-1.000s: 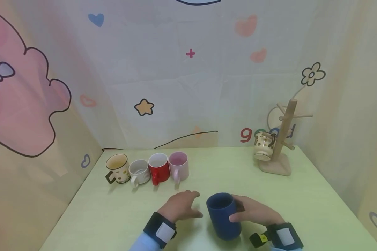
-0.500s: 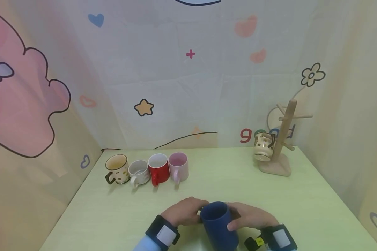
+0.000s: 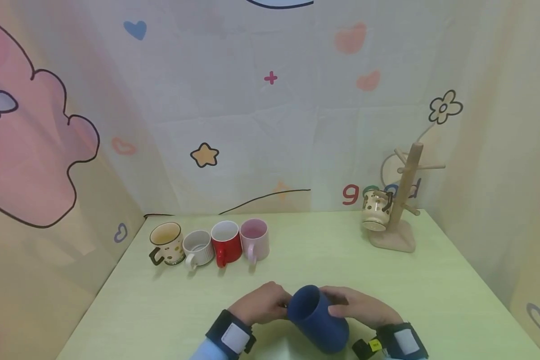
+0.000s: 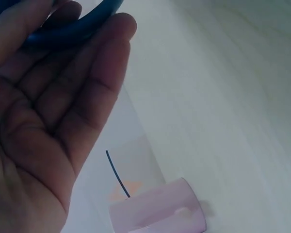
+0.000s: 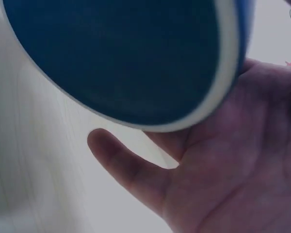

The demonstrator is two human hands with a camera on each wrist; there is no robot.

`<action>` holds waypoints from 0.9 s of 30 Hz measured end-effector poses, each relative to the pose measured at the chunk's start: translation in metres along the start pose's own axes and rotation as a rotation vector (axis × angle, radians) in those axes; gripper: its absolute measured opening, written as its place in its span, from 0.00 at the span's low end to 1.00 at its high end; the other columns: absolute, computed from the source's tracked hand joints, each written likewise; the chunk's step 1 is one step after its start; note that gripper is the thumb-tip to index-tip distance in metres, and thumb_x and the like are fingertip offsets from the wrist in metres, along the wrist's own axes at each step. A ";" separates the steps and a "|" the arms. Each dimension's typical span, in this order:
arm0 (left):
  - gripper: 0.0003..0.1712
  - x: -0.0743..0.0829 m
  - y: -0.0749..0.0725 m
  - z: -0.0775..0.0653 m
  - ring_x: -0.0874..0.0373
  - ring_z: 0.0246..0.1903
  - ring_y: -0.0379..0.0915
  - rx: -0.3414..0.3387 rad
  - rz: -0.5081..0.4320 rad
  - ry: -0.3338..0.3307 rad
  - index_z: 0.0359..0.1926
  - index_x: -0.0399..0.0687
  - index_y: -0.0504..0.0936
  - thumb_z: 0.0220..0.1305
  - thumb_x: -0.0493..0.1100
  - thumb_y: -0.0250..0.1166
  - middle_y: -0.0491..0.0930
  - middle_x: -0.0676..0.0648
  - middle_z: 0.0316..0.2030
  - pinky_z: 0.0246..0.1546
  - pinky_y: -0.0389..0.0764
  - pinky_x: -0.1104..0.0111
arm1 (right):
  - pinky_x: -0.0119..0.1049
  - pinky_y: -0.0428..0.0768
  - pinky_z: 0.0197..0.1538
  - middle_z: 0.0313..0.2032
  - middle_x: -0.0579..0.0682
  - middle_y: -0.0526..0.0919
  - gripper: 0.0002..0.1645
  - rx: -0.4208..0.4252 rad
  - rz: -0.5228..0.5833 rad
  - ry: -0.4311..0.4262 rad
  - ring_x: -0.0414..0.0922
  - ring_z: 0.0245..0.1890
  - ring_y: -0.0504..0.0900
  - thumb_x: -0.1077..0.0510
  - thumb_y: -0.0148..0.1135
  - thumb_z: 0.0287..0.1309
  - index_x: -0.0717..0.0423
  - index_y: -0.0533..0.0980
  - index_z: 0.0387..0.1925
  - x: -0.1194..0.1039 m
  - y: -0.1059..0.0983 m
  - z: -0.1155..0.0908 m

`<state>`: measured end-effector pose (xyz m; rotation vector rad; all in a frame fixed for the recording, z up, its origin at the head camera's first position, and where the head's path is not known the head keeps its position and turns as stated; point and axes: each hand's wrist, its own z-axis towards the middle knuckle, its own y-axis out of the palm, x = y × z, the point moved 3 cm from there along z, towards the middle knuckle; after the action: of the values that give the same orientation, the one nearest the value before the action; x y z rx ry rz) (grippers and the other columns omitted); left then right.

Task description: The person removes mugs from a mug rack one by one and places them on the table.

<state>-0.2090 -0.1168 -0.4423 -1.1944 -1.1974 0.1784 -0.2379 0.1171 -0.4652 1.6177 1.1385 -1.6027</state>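
Tilted between both hands, a dark blue mug (image 3: 320,320) has its mouth toward the upper left in the head view. My right hand (image 3: 362,306) grips its body from the right side, thumb in front. The mug's base (image 5: 121,58), edged with a pale ring, shows in the right wrist view, off the table. On the other side, my left hand (image 3: 263,304) pinches a curved blue handle (image 4: 70,36) between thumb and fingers, seen in the left wrist view. From the head, that handle is mostly hidden behind the left fingers.
A row at the back left has a spotted mug (image 3: 168,243), a ribbed white cup (image 3: 199,248), a red mug (image 3: 227,243) and a pink mug (image 3: 255,240). At the back right stands a wooden mug tree (image 3: 405,200) with another spotted mug (image 3: 376,210) hanging on it.
My left hand has moved right to the blue mug and taken its handle. The mug has tipped further, its mouth turning toward the left. My right hand keeps its grip on it.
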 end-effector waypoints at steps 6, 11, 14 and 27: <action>0.06 -0.004 -0.002 -0.003 0.69 0.23 0.73 0.020 -0.036 0.032 0.40 0.49 0.90 0.65 0.39 0.68 0.83 0.62 0.26 0.31 0.77 0.77 | 0.64 0.60 0.66 0.68 0.64 0.68 0.34 0.077 -0.005 0.015 0.63 0.69 0.63 0.49 0.47 0.75 0.68 0.59 0.71 0.003 -0.003 -0.002; 0.03 -0.008 -0.005 -0.006 0.69 0.22 0.73 0.076 -0.028 -0.011 0.36 0.51 0.90 0.64 0.41 0.69 0.82 0.63 0.23 0.29 0.77 0.75 | 0.64 0.65 0.64 0.64 0.63 0.72 0.32 0.237 -0.166 0.057 0.63 0.66 0.67 0.48 0.51 0.74 0.67 0.65 0.68 -0.001 -0.007 -0.003; 0.03 -0.011 -0.008 -0.007 0.67 0.20 0.71 0.117 -0.018 -0.049 0.33 0.50 0.89 0.63 0.42 0.70 0.79 0.62 0.20 0.26 0.75 0.74 | 0.62 0.69 0.61 0.63 0.64 0.73 0.34 0.381 -0.330 0.109 0.64 0.63 0.71 0.46 0.55 0.71 0.66 0.68 0.66 -0.005 -0.009 -0.006; 0.07 -0.017 -0.016 -0.008 0.61 0.19 0.67 0.272 0.011 -0.198 0.30 0.46 0.87 0.62 0.44 0.70 0.75 0.55 0.17 0.21 0.70 0.71 | 0.76 0.60 0.55 0.55 0.61 0.80 0.47 0.556 -0.913 0.476 0.63 0.57 0.76 0.32 0.70 0.48 0.59 0.76 0.60 -0.010 -0.011 -0.029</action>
<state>-0.2174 -0.1402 -0.4396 -0.9607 -1.2925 0.4618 -0.2322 0.1457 -0.4502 2.0470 2.0157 -2.3139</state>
